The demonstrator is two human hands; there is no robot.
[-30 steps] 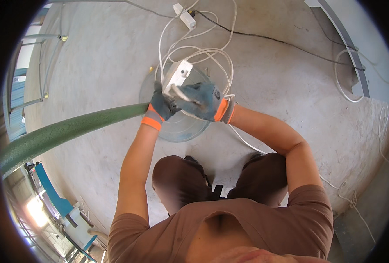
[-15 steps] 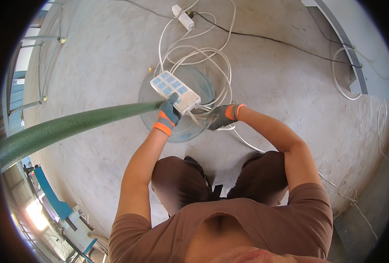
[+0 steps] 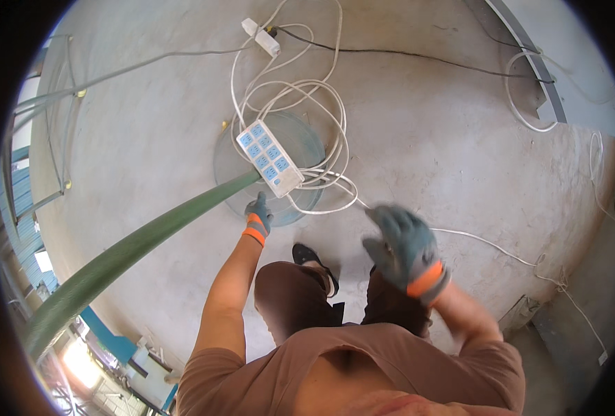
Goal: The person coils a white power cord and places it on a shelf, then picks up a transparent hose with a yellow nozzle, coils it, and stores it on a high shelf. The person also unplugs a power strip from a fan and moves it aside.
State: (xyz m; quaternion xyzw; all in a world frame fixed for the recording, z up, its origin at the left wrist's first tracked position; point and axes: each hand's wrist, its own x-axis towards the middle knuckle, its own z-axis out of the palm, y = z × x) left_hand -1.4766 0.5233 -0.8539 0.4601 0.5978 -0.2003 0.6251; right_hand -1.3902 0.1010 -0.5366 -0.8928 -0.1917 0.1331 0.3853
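On the concrete floor (image 3: 148, 139), a white power strip (image 3: 270, 158) lies across a round glass disc (image 3: 300, 142) amid coiled white cable (image 3: 307, 97). The left hand (image 3: 258, 210), arm extended, rests at the disc's near rim beside a green hose (image 3: 134, 249); its grip cannot be told. The right hand (image 3: 401, 246) is raised near the body, fingers spread, holding nothing.

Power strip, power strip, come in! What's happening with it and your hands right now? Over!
Left hand low by round disc, touching rim or not: unclear. Right hand raised, open, empty. Power strip lying on disc, white cable coiled behind. Green hose beside left hand.
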